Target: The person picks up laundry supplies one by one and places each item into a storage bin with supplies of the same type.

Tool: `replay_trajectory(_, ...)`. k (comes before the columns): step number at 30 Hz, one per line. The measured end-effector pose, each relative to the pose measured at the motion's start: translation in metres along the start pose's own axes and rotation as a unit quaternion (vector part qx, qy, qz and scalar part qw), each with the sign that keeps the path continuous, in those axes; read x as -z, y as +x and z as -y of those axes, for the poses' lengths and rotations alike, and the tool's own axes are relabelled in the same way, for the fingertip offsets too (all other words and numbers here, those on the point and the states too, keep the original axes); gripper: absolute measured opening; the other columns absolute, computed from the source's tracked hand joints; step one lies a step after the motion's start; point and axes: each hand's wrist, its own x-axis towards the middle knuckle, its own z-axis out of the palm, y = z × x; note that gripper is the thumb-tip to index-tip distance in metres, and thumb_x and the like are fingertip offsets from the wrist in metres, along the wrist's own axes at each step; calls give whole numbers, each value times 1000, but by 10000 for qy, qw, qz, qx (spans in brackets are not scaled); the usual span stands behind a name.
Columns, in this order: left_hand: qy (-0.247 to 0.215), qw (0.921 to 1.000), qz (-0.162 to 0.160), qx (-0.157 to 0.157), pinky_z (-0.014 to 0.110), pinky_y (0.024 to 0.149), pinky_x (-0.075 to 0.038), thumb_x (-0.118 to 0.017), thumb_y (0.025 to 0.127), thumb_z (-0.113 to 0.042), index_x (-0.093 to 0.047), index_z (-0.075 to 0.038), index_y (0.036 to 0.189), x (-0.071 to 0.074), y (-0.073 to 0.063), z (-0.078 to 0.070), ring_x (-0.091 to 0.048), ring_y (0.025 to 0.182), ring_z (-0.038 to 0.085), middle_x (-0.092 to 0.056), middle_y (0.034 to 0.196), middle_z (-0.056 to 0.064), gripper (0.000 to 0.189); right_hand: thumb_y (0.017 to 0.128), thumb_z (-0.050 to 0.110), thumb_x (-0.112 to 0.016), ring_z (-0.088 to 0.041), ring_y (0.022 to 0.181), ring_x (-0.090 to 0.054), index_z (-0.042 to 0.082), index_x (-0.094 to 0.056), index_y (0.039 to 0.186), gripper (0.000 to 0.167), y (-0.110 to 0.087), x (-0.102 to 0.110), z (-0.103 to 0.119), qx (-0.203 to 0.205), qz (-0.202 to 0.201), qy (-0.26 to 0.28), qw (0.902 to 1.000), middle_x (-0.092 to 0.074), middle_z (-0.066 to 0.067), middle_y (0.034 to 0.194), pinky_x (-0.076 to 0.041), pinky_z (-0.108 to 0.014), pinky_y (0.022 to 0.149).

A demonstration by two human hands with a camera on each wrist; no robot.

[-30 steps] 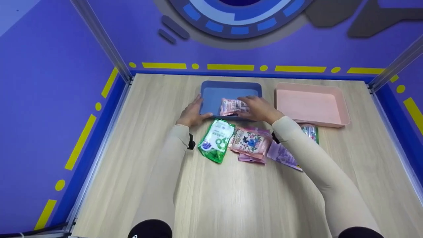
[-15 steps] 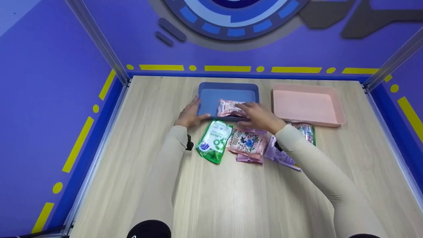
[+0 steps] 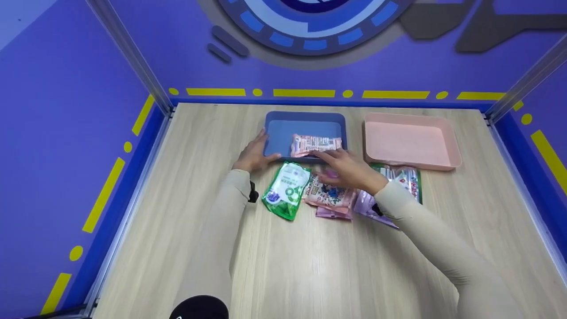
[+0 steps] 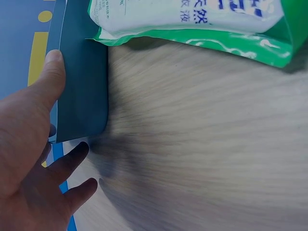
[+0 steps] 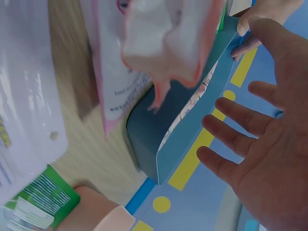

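A blue tray (image 3: 283,128) stands at the back of the table with a pink printed packet (image 3: 316,143) lying in it along the front wall. My left hand (image 3: 253,155) is at the tray's front left corner. In the left wrist view its thumb (image 4: 52,72) touches the rim, while the other fingers spread loosely by the end wall. My right hand (image 3: 350,170) hovers just in front of the tray, over a pink floral packet (image 3: 325,199). Its fingers are spread and hold nothing in the right wrist view. A green and white pouch (image 3: 287,188) lies between the hands.
A pink tray (image 3: 409,141) stands to the right of the blue one. In front of it lie a silver and green packet (image 3: 409,179) and a purple packet (image 3: 365,206), partly under my right forearm. Blue walls (image 3: 305,73) border the table at the back and sides.
My right hand has let go of the pink printed packet in the blue tray and drawn back toward me over the floral packet. The left hand stays at the tray's corner.
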Motion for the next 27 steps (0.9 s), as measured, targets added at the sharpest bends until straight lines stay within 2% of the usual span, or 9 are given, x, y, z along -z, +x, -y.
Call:
replay_trajectory(3, -6, 10000, -29, -59, 42, 126, -21, -67, 98, -47, -25, -5, 163, 0, -1, -1, -18, 156, 30, -7, 173, 5, 88, 94, 50, -72, -46, 137, -47, 20, -36, 161, 82, -6, -3, 2, 51, 17, -84, 10000, -50, -19, 152, -37, -70, 110)
replay_trajectory(10, -50, 10000, -34, -51, 42, 126, -20, -68, 98, -47, -24, -6, 163, 1, -2, -3, -17, 157, 29, -7, 173, 5, 89, 89, 53, -76, -42, 140, -44, 17, -40, 158, 85, -19, -8, 7, 132, -50, -132, 9998, -44, -16, 157, -36, -70, 110)
replay_trajectory(17, -3, 10000, -18, -12, 41, 127, -18, -67, 97, -49, -21, -7, 164, 1, 0, -2, -14, 157, 28, -5, 174, 4, 92, 87, 60, -75, -41, 139, -43, 20, -39, 158, 89, -28, -12, 10, -208, 137, -147, 9996, -46, -16, 155, -31, -69, 113)
replay_trajectory(27, -68, 9999, -11, -91, 42, 126, -18, -67, 98, -48, -23, -7, 164, 1, -2, 1, -16, 157, 30, -5, 173, 5, 89, 83, 63, -77, -46, 142, -39, 21, -42, 156, 91, -36, -18, 17, -323, 284, -26, 9991, -46, -18, 154, -30, -71, 113)
